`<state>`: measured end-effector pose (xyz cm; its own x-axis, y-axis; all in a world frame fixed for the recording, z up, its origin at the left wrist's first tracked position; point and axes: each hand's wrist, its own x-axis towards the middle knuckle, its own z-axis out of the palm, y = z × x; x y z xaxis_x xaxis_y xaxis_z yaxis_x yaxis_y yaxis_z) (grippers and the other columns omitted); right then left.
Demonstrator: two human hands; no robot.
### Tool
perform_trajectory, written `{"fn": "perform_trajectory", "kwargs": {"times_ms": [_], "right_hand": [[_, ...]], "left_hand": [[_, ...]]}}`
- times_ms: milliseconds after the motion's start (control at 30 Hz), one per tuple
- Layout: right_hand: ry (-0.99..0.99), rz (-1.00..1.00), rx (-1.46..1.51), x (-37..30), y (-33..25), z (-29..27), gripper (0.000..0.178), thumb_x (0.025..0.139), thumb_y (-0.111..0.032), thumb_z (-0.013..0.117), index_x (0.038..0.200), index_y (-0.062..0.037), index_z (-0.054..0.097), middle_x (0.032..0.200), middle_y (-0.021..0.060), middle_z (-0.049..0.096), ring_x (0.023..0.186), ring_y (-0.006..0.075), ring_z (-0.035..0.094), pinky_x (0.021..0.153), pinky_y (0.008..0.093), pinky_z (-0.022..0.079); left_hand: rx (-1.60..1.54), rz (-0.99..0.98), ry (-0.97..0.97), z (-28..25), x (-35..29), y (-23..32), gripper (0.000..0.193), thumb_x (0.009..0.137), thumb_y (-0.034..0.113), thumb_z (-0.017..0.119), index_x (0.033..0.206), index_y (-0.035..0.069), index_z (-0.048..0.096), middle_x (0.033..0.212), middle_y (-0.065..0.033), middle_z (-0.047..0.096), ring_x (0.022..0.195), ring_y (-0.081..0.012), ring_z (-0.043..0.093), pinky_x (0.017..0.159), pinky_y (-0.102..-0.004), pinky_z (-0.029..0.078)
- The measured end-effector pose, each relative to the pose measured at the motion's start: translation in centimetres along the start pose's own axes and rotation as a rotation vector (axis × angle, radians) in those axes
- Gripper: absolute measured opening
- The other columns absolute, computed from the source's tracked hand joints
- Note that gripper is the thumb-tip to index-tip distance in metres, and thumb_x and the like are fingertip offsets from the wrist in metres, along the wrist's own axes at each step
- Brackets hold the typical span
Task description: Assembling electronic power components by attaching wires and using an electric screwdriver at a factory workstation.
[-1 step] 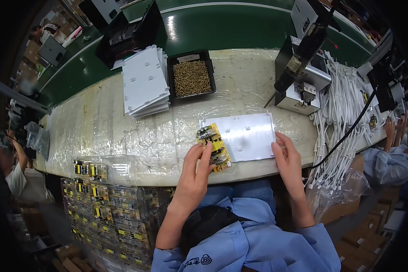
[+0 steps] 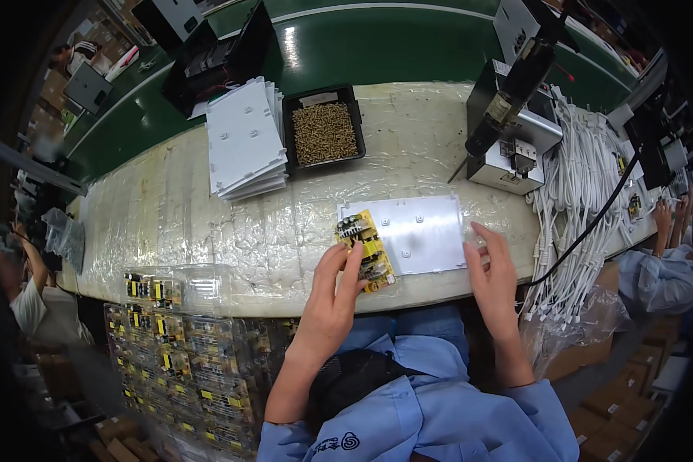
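Observation:
A yellow circuit board (image 2: 368, 250) crowded with components is gripped by my left hand (image 2: 332, 296) at its left edge. The board overlaps the left end of a white plastic panel (image 2: 426, 242), which lies on the bench in front of me and has small raised round posts. My right hand (image 2: 495, 277) is open beside the panel's right edge, its thumb close to the corner and its fingers spread. Whether the thumb still touches the panel, I cannot tell.
Behind are stacked white panels (image 2: 245, 142) and a black bin of brass-coloured screws (image 2: 324, 132). An electric screwdriver (image 2: 512, 96) hangs at right, near a metal box (image 2: 516, 154) and bundled white cables (image 2: 577, 208). Clear trays of circuit boards (image 2: 185, 346) stand left. Other people work on both sides.
My right hand has loosened from the panel's right edge, its fingers now lifted off. The panel has shifted slightly left. My left hand and the circuit board have barely moved.

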<state>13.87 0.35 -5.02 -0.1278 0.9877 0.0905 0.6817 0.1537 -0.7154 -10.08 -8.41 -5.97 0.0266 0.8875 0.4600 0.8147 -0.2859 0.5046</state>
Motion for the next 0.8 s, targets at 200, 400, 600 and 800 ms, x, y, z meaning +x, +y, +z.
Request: {"fn": "perform_trajectory", "kwargs": {"times_ms": [200, 400, 600, 800], "right_hand": [[-0.192, -0.242, 0.275, 0.6, 0.3, 0.3, 0.042, 0.088, -0.001, 0.066, 0.129, -0.0002, 0.057, 0.117, 0.0106, 0.064, 0.092, 0.0172, 0.061, 0.084, 0.0288, 0.049], [-0.399, -0.157, 0.560, 0.3, -0.9, 2.1, 0.053, 0.089, -0.002, 0.066, 0.138, 0.0015, 0.047, 0.124, 0.0138, 0.062, 0.103, 0.0175, 0.062, 0.093, 0.0305, 0.048], [-0.408, -0.017, 0.788, 0.5, -0.5, 3.7, 0.050, 0.092, -0.004, 0.065, 0.139, 0.0012, 0.046, 0.130, 0.0131, 0.056, 0.114, 0.0174, 0.057, 0.099, 0.0295, 0.045], [-0.417, 0.289, 0.891, 3.2, 2.1, 1.1, 0.040, 0.098, -0.010, 0.058, 0.135, 0.0026, 0.051, 0.121, 0.0083, 0.061, 0.111, 0.0117, 0.057, 0.098, 0.0265, 0.044]], "left_hand": [[0.015, 0.034, -0.023, 2.0, 1.7, 1.0, 0.060, 0.081, -0.006, 0.070, 0.137, -0.004, 0.049, 0.123, -0.0223, 0.051, 0.120, -0.0387, 0.053, 0.098, -0.0439, 0.048], [0.003, 0.052, -0.022, 3.2, 2.8, 1.8, 0.060, 0.082, -0.005, 0.070, 0.138, -0.004, 0.048, 0.123, -0.0224, 0.051, 0.120, -0.0392, 0.053, 0.097, -0.0441, 0.049], [-0.063, 0.020, 0.005, 4.3, 3.1, 2.3, 0.062, 0.083, -0.002, 0.070, 0.139, -0.005, 0.046, 0.119, -0.0219, 0.055, 0.116, -0.0389, 0.055, 0.096, -0.0437, 0.049], [-0.160, -0.046, 0.027, 4.0, 2.5, 1.7, 0.061, 0.082, -0.002, 0.071, 0.138, -0.005, 0.047, 0.109, -0.0194, 0.058, 0.104, -0.0364, 0.059, 0.089, -0.0413, 0.051]]}}
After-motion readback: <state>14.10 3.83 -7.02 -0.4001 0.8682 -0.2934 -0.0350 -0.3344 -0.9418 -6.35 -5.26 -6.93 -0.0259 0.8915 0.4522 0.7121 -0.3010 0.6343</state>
